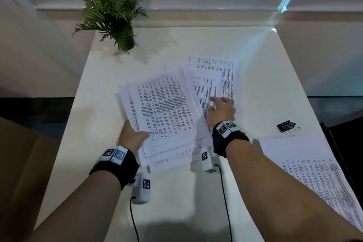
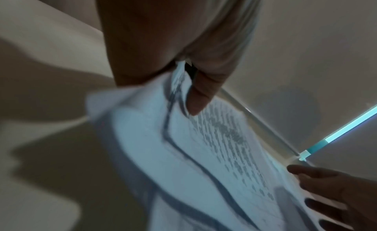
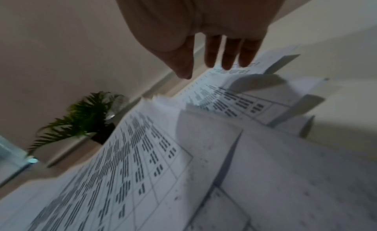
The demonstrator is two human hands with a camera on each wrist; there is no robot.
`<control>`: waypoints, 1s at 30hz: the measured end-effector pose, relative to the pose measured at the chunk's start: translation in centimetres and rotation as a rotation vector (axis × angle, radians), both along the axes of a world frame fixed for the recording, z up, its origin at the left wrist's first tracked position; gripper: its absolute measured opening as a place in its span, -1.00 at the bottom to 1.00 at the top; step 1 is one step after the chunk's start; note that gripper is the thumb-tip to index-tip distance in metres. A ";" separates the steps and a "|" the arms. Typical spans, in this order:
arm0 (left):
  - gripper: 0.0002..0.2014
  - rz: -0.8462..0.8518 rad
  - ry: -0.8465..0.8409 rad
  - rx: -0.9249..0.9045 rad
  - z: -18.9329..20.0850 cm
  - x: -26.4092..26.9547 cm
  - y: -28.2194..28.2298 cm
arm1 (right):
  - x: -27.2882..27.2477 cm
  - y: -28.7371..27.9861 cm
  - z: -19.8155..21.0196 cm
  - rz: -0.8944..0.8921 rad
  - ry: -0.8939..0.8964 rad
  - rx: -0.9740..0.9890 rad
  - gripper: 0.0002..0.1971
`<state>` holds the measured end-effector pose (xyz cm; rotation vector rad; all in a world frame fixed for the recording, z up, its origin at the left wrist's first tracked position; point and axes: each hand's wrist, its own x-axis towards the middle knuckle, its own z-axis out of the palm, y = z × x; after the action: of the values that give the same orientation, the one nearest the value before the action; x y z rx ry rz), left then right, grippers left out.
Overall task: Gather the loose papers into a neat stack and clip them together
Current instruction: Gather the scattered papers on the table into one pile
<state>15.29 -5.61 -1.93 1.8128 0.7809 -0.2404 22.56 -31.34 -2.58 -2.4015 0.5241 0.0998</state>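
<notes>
Several printed sheets lie fanned out mid-table. My left hand (image 1: 135,133) grips the near-left corner of a lifted sheaf of papers (image 1: 165,108), thumb on top; in the left wrist view the thumb (image 2: 195,97) pinches that sheaf (image 2: 204,153). My right hand (image 1: 215,104) hovers flat over the sheets still lying on the table (image 1: 218,76), its straight, slightly spread fingers (image 3: 226,57) just above the far papers (image 3: 234,95); whether they touch is unclear. A black binder clip (image 1: 287,125) lies on the table to the right of my right hand.
A potted fern (image 1: 115,17) stands at the table's (image 1: 196,202) far left corner. Another printed sheet (image 1: 318,175) lies at the near right edge, partly under my right forearm. Cables run from both wrist cameras across the near table.
</notes>
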 end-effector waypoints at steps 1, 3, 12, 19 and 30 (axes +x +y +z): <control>-0.32 -0.008 0.028 -0.004 -0.5 0.1 0.1 | 0.3 -0.5 -0.1 -0.021 0.071 -0.020 -0.62; -0.20 -0.037 0.047 -0.007 -2.1 0.4 0.6 | 0.4 -1.1 -0.6 0.030 0.186 -0.040 -0.53; -0.46 -0.053 -0.024 0.049 -2.1 0.1 1.5 | -3.3 1.3 -0.6 0.452 0.216 -0.235 -0.57; -0.58 -0.020 0.002 0.004 -2.2 -0.8 2.5 | -1.6 -0.1 0.2 -0.025 0.085 -0.022 -0.38; -0.41 -0.006 -0.042 0.005 -1.6 -0.9 0.8 | -3.8 2.7 -0.6 0.339 0.264 0.222 -0.41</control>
<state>14.36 -4.77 -3.54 1.8193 0.7473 -0.2042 18.76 -28.60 -3.18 -2.2466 0.2032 0.5974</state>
